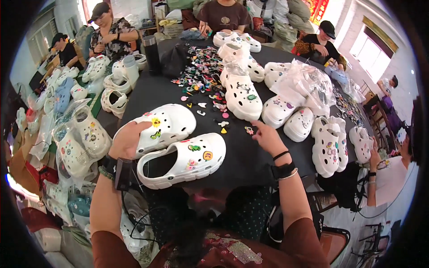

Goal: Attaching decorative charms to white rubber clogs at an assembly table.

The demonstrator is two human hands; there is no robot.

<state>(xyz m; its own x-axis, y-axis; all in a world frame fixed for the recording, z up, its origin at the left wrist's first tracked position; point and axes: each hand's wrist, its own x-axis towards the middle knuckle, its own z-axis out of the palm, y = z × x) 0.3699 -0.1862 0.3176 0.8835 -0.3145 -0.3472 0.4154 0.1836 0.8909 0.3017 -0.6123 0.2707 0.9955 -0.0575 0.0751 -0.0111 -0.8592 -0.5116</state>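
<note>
My left hand is closed on the heel end of a white clog, its thumb lying over the upper; yellow and green charms sit in that clog's holes. Beside it, nearer me, a second white clog rests on the black table with green, orange and pink charms. My right hand has its index finger stretched out by a small pinkish charm, just short of the toe of another white clog. Nothing shows in its fingers. A few loose charms lie between my hands.
A heap of colourful charms spreads over the black table near a dark tumbler. Bagged clogs stand to the right, more clogs to the left. Several people work around; one person's hand touches a clog at far right.
</note>
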